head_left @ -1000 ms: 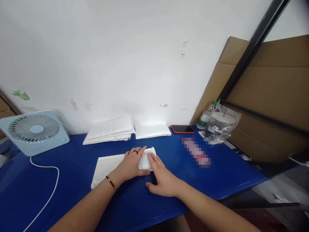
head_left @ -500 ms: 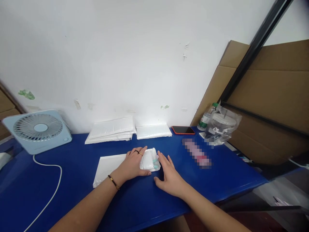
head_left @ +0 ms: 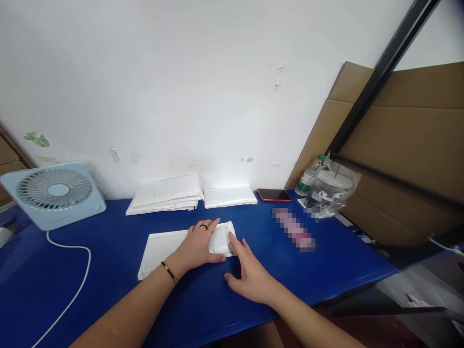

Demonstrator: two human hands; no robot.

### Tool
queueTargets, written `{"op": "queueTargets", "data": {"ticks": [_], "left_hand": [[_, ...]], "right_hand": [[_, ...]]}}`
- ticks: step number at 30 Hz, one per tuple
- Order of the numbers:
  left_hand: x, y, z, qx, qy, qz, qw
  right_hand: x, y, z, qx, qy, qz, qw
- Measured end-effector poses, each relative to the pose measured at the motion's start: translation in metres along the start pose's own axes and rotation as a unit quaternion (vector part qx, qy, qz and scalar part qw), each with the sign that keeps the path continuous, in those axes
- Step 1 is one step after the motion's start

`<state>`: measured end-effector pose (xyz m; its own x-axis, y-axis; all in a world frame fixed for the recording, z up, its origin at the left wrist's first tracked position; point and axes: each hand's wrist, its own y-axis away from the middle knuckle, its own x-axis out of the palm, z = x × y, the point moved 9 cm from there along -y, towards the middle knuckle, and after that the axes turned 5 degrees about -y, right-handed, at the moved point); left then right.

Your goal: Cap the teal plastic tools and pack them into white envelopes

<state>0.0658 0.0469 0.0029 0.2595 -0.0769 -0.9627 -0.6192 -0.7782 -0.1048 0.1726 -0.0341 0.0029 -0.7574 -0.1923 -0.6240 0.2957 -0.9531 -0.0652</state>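
A flat white padded envelope (head_left: pixel 161 249) lies lengthwise on the blue table. Its right end (head_left: pixel 220 238) is a smaller, puffy white section, folded over or lying on top; I cannot tell which. My left hand (head_left: pixel 201 244) rests palm down across the envelope's middle, fingers spread, with rings and a bracelet showing. Against the right edge of the puffy section, my right hand (head_left: pixel 250 275) touches with its fingertips, thumb held apart. Part of the envelope is hidden beneath my left hand.
Along the wall lie a stack of white envelopes (head_left: pixel 166 193), a smaller white stack (head_left: pixel 230 196) and a phone (head_left: pixel 274 195). A blue fan (head_left: pixel 58 193) with a cable stands left. Rightward are a blurred pinkish item (head_left: pixel 294 229), a bottle (head_left: pixel 308 179) and a bagged cup (head_left: pixel 331 186).
My right hand has shifted slightly left, and the envelope's right edge has turned inward, covering most of the teal marks. My left hand stays in place. The view has moved a little.
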Motion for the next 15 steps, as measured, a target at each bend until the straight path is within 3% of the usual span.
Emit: {"op": "queueTargets", "data": {"ticks": [2, 6, 11, 15], "left_hand": [[0.000, 0.000, 0.000, 0.001, -0.002, -0.001, 1.000], [0.001, -0.001, 0.001, 0.002, -0.003, 0.001, 1.000], [0.002, 0.000, 0.001, 0.003, -0.004, -0.005, 1.000], [0.001, 0.000, -0.001, 0.015, 0.004, -0.002, 1.000]], "right_hand": [[-0.003, 0.001, 0.004, -0.008, -0.008, 0.006, 1.000], [-0.017, 0.006, 0.001, 0.011, 0.032, -0.053, 0.998], [-0.002, 0.009, 0.003, -0.001, -0.031, 0.027, 0.999], [-0.027, 0.001, 0.001, -0.017, -0.015, -0.013, 1.000]]}}
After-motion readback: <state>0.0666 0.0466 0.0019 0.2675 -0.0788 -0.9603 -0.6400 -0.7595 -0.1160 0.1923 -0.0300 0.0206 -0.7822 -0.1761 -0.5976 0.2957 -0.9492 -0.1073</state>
